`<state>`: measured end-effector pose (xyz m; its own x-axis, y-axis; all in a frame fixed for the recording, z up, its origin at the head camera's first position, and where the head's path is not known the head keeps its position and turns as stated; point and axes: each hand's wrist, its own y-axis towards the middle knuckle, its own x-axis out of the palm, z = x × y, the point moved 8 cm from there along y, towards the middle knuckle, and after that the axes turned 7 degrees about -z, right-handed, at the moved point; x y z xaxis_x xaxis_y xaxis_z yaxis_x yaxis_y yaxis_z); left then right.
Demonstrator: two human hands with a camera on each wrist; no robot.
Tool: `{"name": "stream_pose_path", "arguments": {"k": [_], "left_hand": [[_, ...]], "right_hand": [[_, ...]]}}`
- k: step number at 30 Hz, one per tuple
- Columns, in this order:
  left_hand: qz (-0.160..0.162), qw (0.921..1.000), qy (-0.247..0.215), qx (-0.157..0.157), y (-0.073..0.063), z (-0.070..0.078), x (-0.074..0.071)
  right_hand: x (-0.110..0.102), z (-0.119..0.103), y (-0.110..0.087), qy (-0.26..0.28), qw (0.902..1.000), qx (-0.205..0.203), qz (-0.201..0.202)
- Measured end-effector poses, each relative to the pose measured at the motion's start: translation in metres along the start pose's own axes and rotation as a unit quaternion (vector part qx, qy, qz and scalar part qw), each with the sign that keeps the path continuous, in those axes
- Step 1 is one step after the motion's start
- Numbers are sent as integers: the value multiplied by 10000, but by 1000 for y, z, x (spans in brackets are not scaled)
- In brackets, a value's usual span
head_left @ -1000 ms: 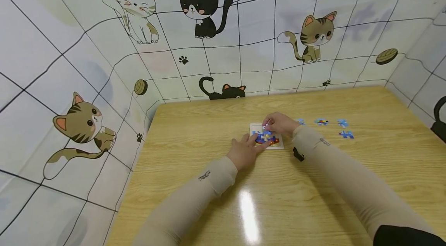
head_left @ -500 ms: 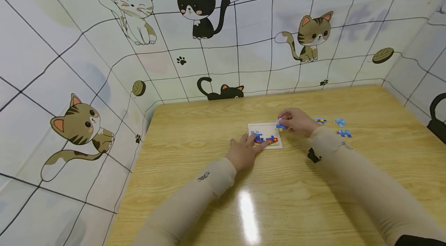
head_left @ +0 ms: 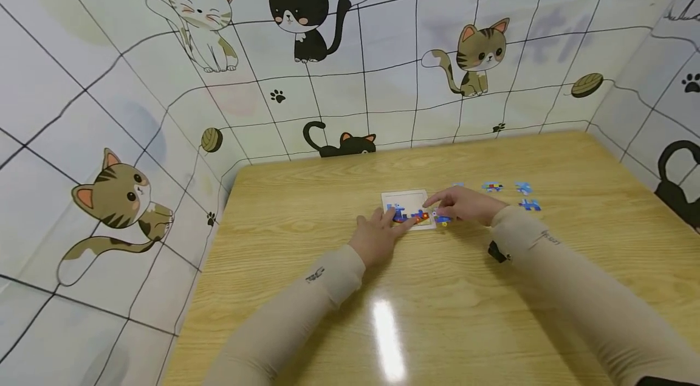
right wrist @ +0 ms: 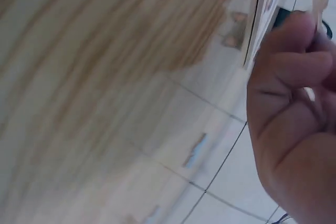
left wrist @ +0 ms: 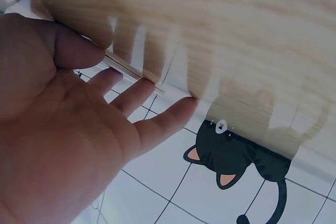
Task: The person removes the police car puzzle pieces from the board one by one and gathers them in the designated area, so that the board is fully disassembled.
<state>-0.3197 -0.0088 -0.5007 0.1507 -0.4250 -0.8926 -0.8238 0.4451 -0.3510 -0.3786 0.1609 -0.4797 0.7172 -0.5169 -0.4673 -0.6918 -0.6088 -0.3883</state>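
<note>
head view: right of centre, the right hand (head_left: 465, 205) pinches a puzzle piece (head_left: 442, 219) by the right rim of the tray (head_left: 407, 200), best turned flat while the left hand (head_left: 374, 239), fingers spread, steadies the tray.

Seemingly a play corner, whether in a home or elsewhere: grid-lined wall covering (head_left: 394, 91) printed with cartoon cats (head_left: 301, 0), yarn balls (head_left: 587, 85) and paw prints (head_left: 277, 96) surrounds a wood-grain table (head_left: 306, 203) bearing jigsaw pieces (head_left: 529, 205).
</note>
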Motion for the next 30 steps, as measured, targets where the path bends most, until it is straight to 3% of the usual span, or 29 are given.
{"name": "stream_pose_path", "arguments": {"k": [5,19,26,30], "left_hand": [[161,9998,-6,113,1,-1,-1],[270,9996,68,107,-3,-1,-6],[304,9994,144,102,-3,0,-7],[263,9995,115,92,-2,1,-6]], "right_hand": [[17,-7,3,-605,9965,16,-573],[23,-22,-6,-1470,9842,-252,-956],[20,-20,-6,-1562,9839,-261,-831],[8,-13,-12,-1379,9889,-233,-507]]}}
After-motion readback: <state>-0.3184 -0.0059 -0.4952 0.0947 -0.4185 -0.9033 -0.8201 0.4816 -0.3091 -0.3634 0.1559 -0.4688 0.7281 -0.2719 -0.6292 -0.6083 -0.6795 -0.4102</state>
